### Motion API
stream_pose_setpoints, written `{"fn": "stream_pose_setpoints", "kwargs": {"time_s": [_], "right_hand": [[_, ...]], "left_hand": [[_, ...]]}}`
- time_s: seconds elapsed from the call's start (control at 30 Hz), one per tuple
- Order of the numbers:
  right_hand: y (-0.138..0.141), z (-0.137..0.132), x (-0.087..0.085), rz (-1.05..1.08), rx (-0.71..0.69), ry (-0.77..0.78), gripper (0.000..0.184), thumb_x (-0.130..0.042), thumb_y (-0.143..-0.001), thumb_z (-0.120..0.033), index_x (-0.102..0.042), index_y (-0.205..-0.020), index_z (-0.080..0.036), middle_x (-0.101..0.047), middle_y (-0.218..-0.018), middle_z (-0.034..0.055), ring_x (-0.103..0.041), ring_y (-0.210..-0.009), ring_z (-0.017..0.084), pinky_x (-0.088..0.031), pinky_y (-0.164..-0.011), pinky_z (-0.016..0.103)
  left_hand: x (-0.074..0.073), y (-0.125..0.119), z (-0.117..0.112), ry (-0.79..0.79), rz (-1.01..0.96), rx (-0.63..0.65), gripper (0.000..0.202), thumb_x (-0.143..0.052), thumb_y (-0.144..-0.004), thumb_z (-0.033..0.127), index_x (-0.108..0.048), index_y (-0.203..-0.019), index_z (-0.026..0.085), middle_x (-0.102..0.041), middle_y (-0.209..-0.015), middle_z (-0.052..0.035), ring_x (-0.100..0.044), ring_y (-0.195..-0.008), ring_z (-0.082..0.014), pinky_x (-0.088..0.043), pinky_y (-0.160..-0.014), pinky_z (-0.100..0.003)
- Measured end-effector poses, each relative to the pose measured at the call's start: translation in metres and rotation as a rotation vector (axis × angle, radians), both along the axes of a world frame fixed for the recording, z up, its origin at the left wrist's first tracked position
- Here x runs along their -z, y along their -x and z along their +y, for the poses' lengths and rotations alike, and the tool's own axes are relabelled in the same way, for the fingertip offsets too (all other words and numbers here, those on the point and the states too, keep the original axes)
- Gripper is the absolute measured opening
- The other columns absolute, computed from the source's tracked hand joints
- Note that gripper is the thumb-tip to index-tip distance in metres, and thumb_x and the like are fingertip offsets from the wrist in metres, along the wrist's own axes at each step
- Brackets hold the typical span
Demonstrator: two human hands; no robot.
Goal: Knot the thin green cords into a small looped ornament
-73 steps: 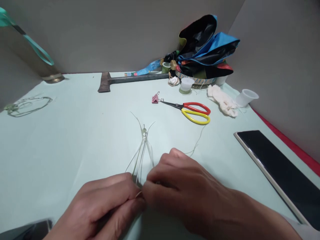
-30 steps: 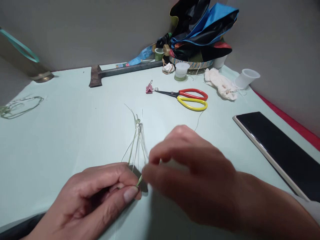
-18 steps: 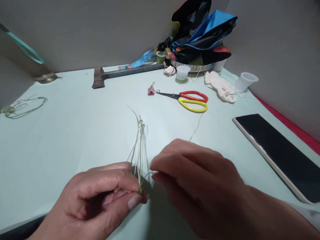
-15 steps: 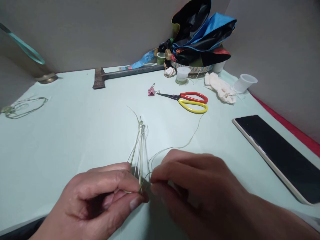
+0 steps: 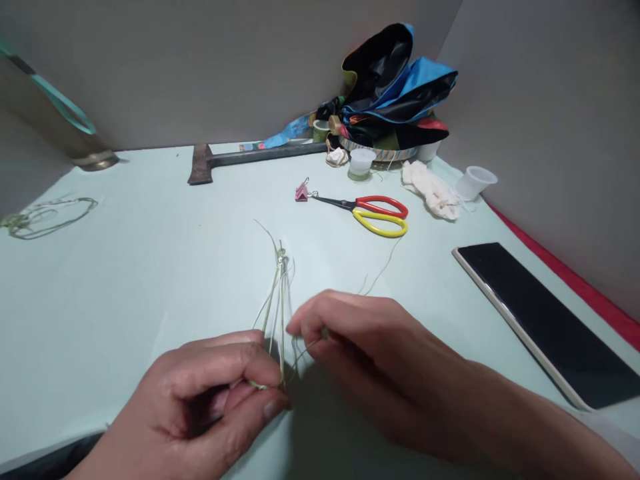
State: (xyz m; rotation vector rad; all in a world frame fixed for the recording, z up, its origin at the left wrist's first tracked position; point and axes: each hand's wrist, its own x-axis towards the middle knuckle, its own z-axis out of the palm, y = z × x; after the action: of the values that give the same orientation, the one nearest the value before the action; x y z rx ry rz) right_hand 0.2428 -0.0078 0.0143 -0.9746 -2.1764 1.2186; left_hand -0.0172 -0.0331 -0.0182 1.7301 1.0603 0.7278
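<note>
Working at the pale green table (image 5: 150,280), with the scissors (image 5: 373,217) lying well beyond our hands, we have our left hand (image 5: 200,393) closed on the lower ends of the knotted strands (image 5: 280,300), which rise above it. Our right hand (image 5: 380,353), just beside them, is curled, pinching a thin cord (image 5: 307,350).

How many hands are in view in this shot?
2: the left hand pinching pale green cord strands at lower centre, the right hand beside it holding a thin strand.
</note>
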Motion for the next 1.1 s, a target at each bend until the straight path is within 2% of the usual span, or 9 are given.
{"fn": "stream_pose_setpoints", "kwargs": {"time_s": [0.13,0.23,0.33,0.4,0.67,0.8,0.93,1.0,1.1], "right_hand": [[-0.002,0.003,-0.009,-0.117,-0.002,0.095,0.004,-0.06,-0.105,-0.019,-0.061,-0.107,-0.022,-0.068,-0.088,-0.0031,-0.057,-0.074,0.014,-0.046,-0.073,0.029],[0.0,0.005,-0.007,-0.168,-0.084,0.126,0.011,-0.068,-0.1,-0.017,-0.06,-0.096,-0.023,-0.063,-0.084,-0.0058,-0.053,-0.072,0.012,-0.043,-0.071,0.026],[-0.006,0.01,-0.004,-0.16,-0.224,0.059,0.025,-0.06,-0.106,-0.011,-0.062,-0.084,-0.022,-0.063,-0.084,-0.0036,-0.057,-0.077,0.013,-0.043,-0.072,0.026],[-0.014,0.017,-0.008,-0.175,-0.198,-0.049,0.029,-0.062,-0.109,-0.012,-0.065,-0.081,-0.02,-0.06,-0.084,-0.0015,-0.057,-0.077,0.014,-0.043,-0.071,0.026],[-0.032,0.083,-0.062,-0.406,-0.295,-0.112,0.027,-0.065,-0.114,-0.027,-0.08,-0.094,-0.016,-0.073,-0.086,0.0,-0.066,-0.081,0.016,-0.049,-0.078,0.028],[-0.007,0.124,-0.071,-0.622,-0.24,-0.222,0.021,-0.07,-0.109,-0.02,-0.082,-0.092,-0.015,-0.077,-0.086,0.0023,-0.067,-0.08,0.018,-0.046,-0.073,0.03],[0.027,0.147,-0.061,-0.683,-0.165,-0.368,0.029,-0.07,-0.099,-0.004,-0.073,-0.074,-0.016,-0.072,-0.08,0.0041,-0.063,-0.079,0.019,-0.043,-0.076,0.033],[0.038,0.152,-0.053,-0.666,-0.082,-0.473,0.03,-0.064,-0.097,0.003,-0.071,-0.075,-0.016,-0.074,-0.093,0.0088,-0.063,-0.091,0.022,-0.044,-0.084,0.035],[0.04,0.153,-0.041,-0.585,0.08,-0.594,0.035,-0.052,-0.095,0.012,-0.075,-0.098,-0.014,-0.071,-0.134,0.0191,-0.061,-0.121,0.031,-0.042,-0.105,0.044]], "left_hand": [[0.002,0.002,0.0,0.014,0.019,0.001,0.032,-0.076,-0.106,0.044,-0.08,-0.078,0.029,-0.066,-0.068,0.0039,-0.057,-0.057,-0.0134,-0.045,-0.053,-0.021],[0.006,0.002,0.0,0.055,0.022,0.016,0.035,-0.072,-0.107,0.046,-0.079,-0.078,0.028,-0.065,-0.07,0.0025,-0.056,-0.059,-0.0146,-0.044,-0.053,-0.023],[0.011,0.0,0.0,0.058,0.038,0.031,0.036,-0.067,-0.108,0.043,-0.076,-0.077,0.027,-0.062,-0.071,0.0023,-0.052,-0.059,-0.0148,-0.04,-0.053,-0.025],[0.014,-0.002,0.001,0.025,0.042,0.051,0.034,-0.064,-0.107,0.039,-0.075,-0.077,0.026,-0.06,-0.07,0.0029,-0.049,-0.059,-0.0144,-0.037,-0.052,-0.026],[0.014,-0.008,0.005,0.082,-0.001,0.108,0.039,-0.062,-0.109,0.041,-0.07,-0.074,0.025,-0.057,-0.069,0.0043,-0.048,-0.061,-0.0145,-0.036,-0.055,-0.026],[0.011,-0.009,0.006,0.049,0.019,0.15,0.045,-0.056,-0.113,0.045,-0.066,-0.075,0.024,-0.059,-0.072,0.0032,-0.051,-0.063,-0.0147,-0.037,-0.057,-0.026],[0.009,-0.01,0.008,0.008,0.003,0.172,0.049,-0.053,-0.117,0.046,-0.067,-0.076,0.024,-0.063,-0.073,0.0023,-0.057,-0.064,-0.0147,-0.041,-0.057,-0.025],[0.008,-0.009,0.008,0.005,0.001,0.178,0.05,-0.053,-0.118,0.048,-0.067,-0.077,0.024,-0.064,-0.074,0.0022,-0.058,-0.065,-0.0147,-0.042,-0.058,-0.025],[0.01,-0.006,0.006,0.018,0.021,0.165,0.049,-0.053,-0.118,0.049,-0.068,-0.077,0.024,-0.064,-0.074,0.0024,-0.058,-0.065,-0.0154,-0.044,-0.059,-0.026]]}}
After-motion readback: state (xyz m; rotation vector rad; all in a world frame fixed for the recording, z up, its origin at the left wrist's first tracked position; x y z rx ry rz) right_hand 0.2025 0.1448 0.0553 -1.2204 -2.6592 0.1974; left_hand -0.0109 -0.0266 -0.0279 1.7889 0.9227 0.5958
